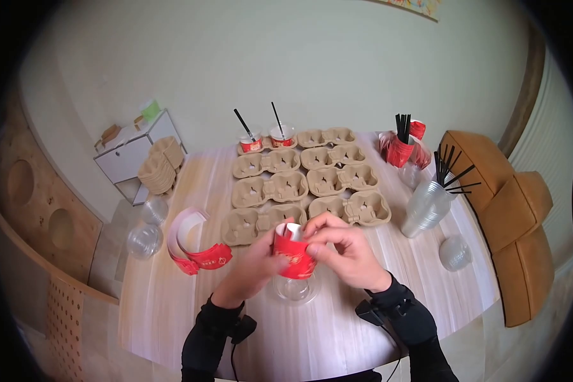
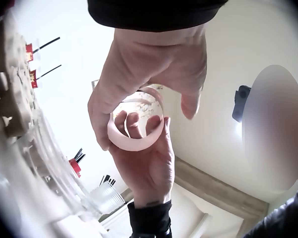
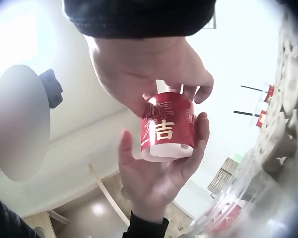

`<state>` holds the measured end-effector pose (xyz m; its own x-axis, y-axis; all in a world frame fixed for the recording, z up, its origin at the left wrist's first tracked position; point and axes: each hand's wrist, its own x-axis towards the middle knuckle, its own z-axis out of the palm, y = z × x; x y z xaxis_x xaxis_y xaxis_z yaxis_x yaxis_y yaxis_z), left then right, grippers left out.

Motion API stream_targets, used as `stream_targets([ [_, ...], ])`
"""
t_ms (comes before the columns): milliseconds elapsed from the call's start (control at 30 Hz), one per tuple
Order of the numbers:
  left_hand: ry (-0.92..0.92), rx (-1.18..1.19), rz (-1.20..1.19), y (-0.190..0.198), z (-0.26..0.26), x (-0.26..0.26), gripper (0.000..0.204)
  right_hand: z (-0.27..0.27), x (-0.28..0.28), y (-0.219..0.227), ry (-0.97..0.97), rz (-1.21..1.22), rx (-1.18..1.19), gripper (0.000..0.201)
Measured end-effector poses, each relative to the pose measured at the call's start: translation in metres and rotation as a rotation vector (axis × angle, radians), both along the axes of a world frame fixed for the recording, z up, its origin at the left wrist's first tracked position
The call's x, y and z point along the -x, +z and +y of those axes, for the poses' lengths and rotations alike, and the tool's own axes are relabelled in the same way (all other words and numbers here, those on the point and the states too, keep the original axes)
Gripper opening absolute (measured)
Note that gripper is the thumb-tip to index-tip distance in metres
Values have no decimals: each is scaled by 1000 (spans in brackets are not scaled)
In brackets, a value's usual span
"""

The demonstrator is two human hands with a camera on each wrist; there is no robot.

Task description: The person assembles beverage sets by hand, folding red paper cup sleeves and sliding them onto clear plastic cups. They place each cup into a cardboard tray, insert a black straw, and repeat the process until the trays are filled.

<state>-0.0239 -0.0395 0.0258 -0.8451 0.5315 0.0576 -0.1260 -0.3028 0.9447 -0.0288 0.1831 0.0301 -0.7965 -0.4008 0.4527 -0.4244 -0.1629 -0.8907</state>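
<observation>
Between both hands is a red paper cup sleeve [image 1: 293, 258] with gold print, opened into a ring with a white inside. My left hand [image 1: 251, 270] curves its fingers around one side of the sleeve; its thumb stands off the ring in the left wrist view. From the other side my right hand [image 1: 347, 254] pinches the sleeve's wall, with fingertips inside the ring [image 2: 135, 144] and the thumb outside. Below the sleeve, a clear plastic cup [image 1: 294, 294] is on the table, partly hidden by it.
Pulp cup carriers [image 1: 270, 190] fill the table's middle; two sleeved cups with straws [image 1: 281, 135] sit in the rear left one. Leftward lie more red sleeves [image 1: 210, 256] and clear lids [image 1: 144, 242]. Stacked clear cups [image 1: 426, 207], black straws [image 1: 449, 167] and lids [image 1: 455, 253] are rightward.
</observation>
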Motion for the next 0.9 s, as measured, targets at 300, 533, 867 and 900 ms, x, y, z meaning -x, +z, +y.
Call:
stream_targets([
  [300, 119, -401, -56, -5, -27, 25, 48, -12, 4, -20, -95, -136, 144, 45],
  [533, 107, -228, -77, -13, -25, 28, 45, -23, 1, -17, -165, 4, -85, 35],
  [867, 313, 4, -2, -18, -33, 37, 33, 33, 49, -30, -645, 311, -505, 52],
  [900, 295, 15, 14, -18, -32, 37, 32, 36, 51, -39, -634, 208, -569, 62],
])
